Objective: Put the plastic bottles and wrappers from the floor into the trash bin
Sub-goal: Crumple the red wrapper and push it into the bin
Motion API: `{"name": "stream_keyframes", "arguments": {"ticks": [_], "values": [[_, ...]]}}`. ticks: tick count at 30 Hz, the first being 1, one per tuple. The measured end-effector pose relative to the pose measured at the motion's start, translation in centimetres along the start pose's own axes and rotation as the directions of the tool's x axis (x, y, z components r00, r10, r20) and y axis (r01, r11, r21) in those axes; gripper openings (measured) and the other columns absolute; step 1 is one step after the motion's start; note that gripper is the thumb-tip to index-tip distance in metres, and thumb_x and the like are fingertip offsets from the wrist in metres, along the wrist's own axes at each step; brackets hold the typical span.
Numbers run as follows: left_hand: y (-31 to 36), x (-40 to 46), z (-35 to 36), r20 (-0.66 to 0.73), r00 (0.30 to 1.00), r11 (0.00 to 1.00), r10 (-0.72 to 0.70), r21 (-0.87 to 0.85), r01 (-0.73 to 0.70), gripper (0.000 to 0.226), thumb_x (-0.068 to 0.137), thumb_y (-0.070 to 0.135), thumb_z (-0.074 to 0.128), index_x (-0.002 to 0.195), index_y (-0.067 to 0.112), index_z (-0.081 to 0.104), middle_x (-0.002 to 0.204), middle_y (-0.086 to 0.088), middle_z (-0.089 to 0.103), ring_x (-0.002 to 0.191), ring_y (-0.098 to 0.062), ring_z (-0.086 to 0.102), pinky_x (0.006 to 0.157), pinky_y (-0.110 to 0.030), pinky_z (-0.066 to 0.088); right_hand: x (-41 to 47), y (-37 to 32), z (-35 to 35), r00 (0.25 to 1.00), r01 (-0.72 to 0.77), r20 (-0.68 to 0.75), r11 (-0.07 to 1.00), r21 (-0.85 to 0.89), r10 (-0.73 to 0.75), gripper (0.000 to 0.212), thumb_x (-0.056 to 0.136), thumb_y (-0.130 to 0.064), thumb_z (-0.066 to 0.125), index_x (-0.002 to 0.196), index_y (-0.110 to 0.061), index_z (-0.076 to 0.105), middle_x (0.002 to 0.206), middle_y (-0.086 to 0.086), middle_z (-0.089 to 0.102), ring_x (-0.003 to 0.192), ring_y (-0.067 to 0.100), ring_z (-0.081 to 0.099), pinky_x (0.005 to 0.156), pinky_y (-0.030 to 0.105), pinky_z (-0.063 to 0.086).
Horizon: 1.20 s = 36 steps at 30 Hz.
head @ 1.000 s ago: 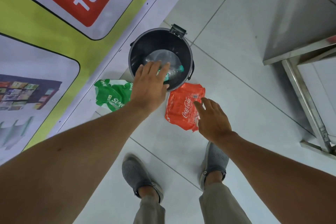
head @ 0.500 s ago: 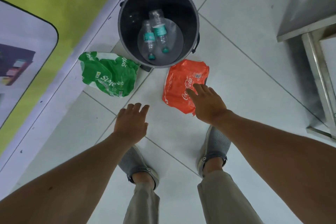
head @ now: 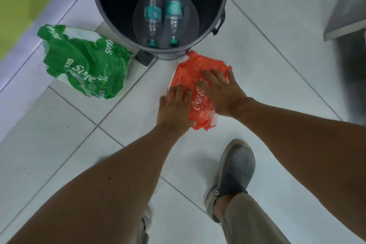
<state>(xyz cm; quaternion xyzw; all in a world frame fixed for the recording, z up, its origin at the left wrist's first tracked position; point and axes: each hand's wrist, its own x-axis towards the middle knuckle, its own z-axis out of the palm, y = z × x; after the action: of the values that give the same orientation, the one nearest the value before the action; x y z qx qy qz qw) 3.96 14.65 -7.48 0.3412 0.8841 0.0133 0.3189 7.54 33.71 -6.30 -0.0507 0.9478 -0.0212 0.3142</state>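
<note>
A red Coca-Cola wrapper [head: 187, 69] lies on the white floor just in front of the dark trash bin [head: 221, 12]. My left hand [head: 175, 108] rests flat on the wrapper's left edge and my right hand [head: 221, 90] lies flat on its right half, fingers spread, neither closed around it. Two clear plastic bottles [head: 151, 16] with teal labels and caps lie side by side at the bottom of the bin. A crumpled green Sprite wrapper [head: 87, 65] lies on the floor left of the bin.
My grey shoe [head: 235, 166] stands on the tiles below the red wrapper. A metal cabinet leg and shadow [head: 344, 29] are at the right. A lilac and green banner edge [head: 23, 25] runs along the left.
My left hand left the bin, where it dropped a bottle, and came down onto the red wrapper. My right hand slid further onto the wrapper. The view moved closer to the floor.
</note>
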Motion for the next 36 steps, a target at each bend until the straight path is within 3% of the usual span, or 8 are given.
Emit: {"name": "stream_keyframes", "arguments": {"ticks": [3, 5, 9, 13, 19, 27, 36], "values": [[-0.6, -0.2, 1.7, -0.07, 0.997, 1.0, 0.017, -0.017, -0.019, 0.091, 0.089, 0.06, 0.069, 0.159, 0.017, 0.031, 0.163, -0.014, 0.038, 0.147, -0.038, 0.038, 0.114, -0.055, 0.046, 0.0, -0.3, 1.7, 0.999, 0.012, -0.048, 0.999, 0.043, -0.01, 0.093, 0.077, -0.05, 0.083, 0.154, -0.024, 0.039, 0.163, 0.017, 0.035, 0.148, 0.045, 0.034, 0.116, 0.076, 0.026], [-0.9, -0.6, 2.1, -0.125, 0.992, 0.998, 0.034, -0.056, -0.041, 0.071, 0.094, 0.048, 0.069, 0.153, 0.016, 0.045, 0.154, -0.013, 0.051, 0.139, -0.035, 0.05, 0.107, -0.051, 0.053, -0.3, -0.9, 2.3, 0.996, 0.011, -0.088, 0.999, 0.045, -0.007, 0.076, 0.083, -0.052, 0.074, 0.148, -0.025, 0.047, 0.156, 0.014, 0.045, 0.142, 0.041, 0.043, 0.116, 0.072, 0.03], [-1.2, -2.4, 1.1, -0.115, 0.992, 0.994, 0.054, -0.093, -0.065, 0.05, 0.095, 0.034, 0.071, 0.14, 0.015, 0.059, 0.139, -0.011, 0.065, 0.129, -0.032, 0.058, 0.099, -0.047, 0.059, -2.3, -2.3, 2.2, 0.988, -0.014, -0.152, 0.992, 0.126, 0.033, 0.044, 0.086, -0.032, 0.075, 0.126, -0.017, 0.063, 0.126, 0.014, 0.066, 0.111, 0.04, 0.062, 0.099, 0.06, 0.049], [-0.5, -6.2, -2.9, -0.097, 0.994, 0.993, 0.059, -0.096, -0.068, 0.036, 0.095, 0.018, 0.067, 0.131, 0.016, 0.065, 0.128, -0.007, 0.069, 0.121, -0.03, 0.061, 0.089, -0.044, 0.061, -5.9, -4.0, -0.9, 0.987, -0.053, -0.136, 0.979, 0.195, 0.081, 0.031, 0.089, -0.021, 0.068, 0.12, -0.015, 0.066, 0.12, 0.012, 0.068, 0.106, 0.039, 0.064, 0.092, 0.055, 0.052], [-0.1, -12.3, -12.4, -0.137, 0.986, 0.992, 0.097, -0.061, -0.106, 0.035, 0.092, 0.014, 0.065, 0.127, 0.017, 0.066, 0.122, -0.006, 0.069, 0.115, -0.029, 0.062, 0.081, -0.044, 0.062, -12.2, -6.2, -10.0, 0.969, -0.065, -0.215, 0.963, 0.261, 0.124, 0.047, 0.091, -0.044, 0.035, 0.117, -0.017, 0.064, 0.12, 0.009, 0.069, 0.102, 0.037, 0.065, 0.086, 0.05, 0.051], [-1.7, -13.2, -25.3, -0.268, 0.953, 0.987, 0.144, -0.029, -0.157, 0.039, 0.088, 0.009, 0.066, 0.127, 0.014, 0.068, 0.121, -0.007, 0.071, 0.114, -0.031, 0.063, 0.08, -0.045, 0.061, -13.7, -4.7, -23.5, 0.956, -0.09, -0.263, 0.983, 0.163, 0.131, 0.049, 0.085, -0.038, 0.044, 0.126, -0.024, 0.066, 0.125, 0.005, 0.069, 0.108, 0.033, 0.064, 0.094, 0.051, 0.044], [-4.8, -6.9, -30.9, -0.381, 0.922, 0.995, 0.073, -0.04, -0.095, 0.05, 0.088, 0.013, 0.065, 0.137, 0.012, 0.059, 0.131, -0.011, 0.065, 0.126, -0.036, 0.055, 0.101, -0.052, 0.052, -7.2, -2.0, -29.2, 0.874, -0.12, -0.465, 0.99, 0.072, 0.14, 0.043, 0.09, -0.028, 0.056, 0.132, -0.024, 0.063, 0.122, 0.005, 0.069, 0.105, 0.032, 0.062, 0.091, 0.051, 0.042]]}}
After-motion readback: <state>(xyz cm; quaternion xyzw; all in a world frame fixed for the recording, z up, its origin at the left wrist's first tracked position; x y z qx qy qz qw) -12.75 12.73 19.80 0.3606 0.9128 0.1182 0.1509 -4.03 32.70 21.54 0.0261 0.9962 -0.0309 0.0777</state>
